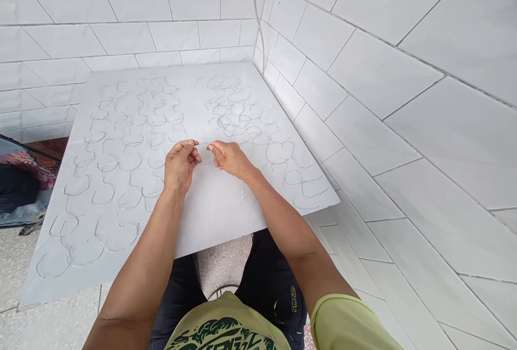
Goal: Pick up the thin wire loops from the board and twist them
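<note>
A white board (218, 215) lies flat in front of me, covered with several thin bent wire shapes (117, 177). My left hand (180, 167) and my right hand (230, 157) meet over the middle of the board. Both pinch the ends of one thin wire piece (204, 148) between thumb and fingertips. The wire spans the small gap between the two hands and is hard to make out. A tangled cluster of wire loops (232, 118) lies just beyond my right hand.
White tiled walls (383, 81) rise at the back and close on the right. A pale cord (258, 21) hangs down the corner. Dark cloth and a patterned fabric (22, 177) lie at the left edge. Speckled floor (222, 269) shows under the board.
</note>
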`<state>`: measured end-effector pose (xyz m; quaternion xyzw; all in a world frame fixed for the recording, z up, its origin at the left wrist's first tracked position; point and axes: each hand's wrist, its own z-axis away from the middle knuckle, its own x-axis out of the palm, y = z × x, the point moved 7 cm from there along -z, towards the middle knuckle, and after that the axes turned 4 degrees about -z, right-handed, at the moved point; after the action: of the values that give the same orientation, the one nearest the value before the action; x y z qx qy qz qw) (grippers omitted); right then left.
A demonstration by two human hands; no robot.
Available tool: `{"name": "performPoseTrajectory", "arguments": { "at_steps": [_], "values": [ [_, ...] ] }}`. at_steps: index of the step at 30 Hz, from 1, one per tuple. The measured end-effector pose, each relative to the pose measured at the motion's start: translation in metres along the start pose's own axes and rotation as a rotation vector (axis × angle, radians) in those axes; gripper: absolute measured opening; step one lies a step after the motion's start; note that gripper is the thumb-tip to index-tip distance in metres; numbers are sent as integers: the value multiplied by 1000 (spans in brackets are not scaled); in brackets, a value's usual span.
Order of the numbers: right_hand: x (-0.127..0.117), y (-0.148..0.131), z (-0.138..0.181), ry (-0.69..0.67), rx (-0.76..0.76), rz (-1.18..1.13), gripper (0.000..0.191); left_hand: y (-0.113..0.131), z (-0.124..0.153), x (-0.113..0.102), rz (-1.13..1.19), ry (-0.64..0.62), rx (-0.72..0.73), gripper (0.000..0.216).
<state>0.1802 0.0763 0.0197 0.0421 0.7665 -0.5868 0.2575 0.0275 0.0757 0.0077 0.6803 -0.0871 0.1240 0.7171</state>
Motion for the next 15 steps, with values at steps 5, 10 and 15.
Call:
{"name": "performPoseTrajectory", "arguments": {
  "at_steps": [5,10,15],
  "values": [
    [5,15,-3,38,85,-33,35,3,1,4,-17,2,38,19],
    [10,19,-9,105,45,-22,33,5,4,7,-9,20,63,22],
    [18,15,-11,166,-14,117,30,4,6,10,-19,19,70,23]
  ]
}}
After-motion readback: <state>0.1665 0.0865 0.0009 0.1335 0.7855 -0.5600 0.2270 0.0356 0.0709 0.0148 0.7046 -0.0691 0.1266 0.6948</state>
